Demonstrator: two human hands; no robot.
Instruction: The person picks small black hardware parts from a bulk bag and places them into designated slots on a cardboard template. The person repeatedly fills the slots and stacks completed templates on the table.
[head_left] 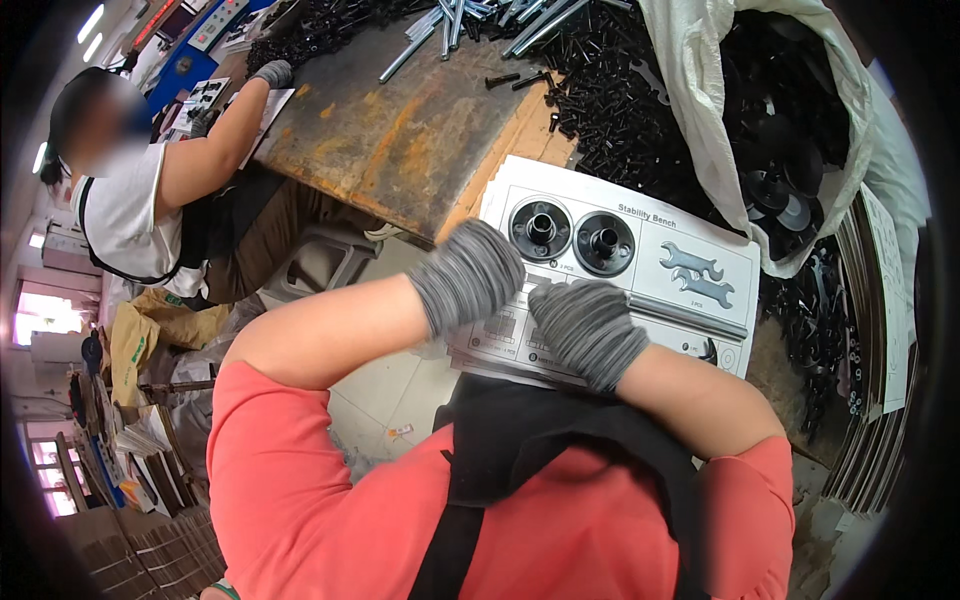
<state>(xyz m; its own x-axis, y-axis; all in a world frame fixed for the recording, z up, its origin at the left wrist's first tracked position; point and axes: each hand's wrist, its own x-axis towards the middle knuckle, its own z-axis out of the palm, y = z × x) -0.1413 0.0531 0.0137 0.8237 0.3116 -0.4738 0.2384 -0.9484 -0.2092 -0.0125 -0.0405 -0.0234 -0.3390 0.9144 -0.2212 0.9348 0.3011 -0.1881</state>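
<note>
Both my hands wear grey striped knit gloves and are over a white printed card [640, 205] on a stack of similar sheets. My left hand [468, 278] is closed at the card's left edge. My right hand [588, 332] is closed over its lower middle, fingers curled toward the left hand. What either holds is hidden. Above them lie two black round flanged discs [605, 243] with raised centre tubes. Two grey open-ended wrenches [697, 272] show at the right; I cannot tell if they are real or printed. A metal tube [690, 316] runs right from behind my right hand.
Black bolts [620, 130] lie heaped beyond the card, with metal rods [450, 25] behind. A white sack [700, 90] of black discs stands at right. Stacked cardboard sheets [870, 300] line the right side. A co-worker [140, 200] works at the worn table [390, 140], far left.
</note>
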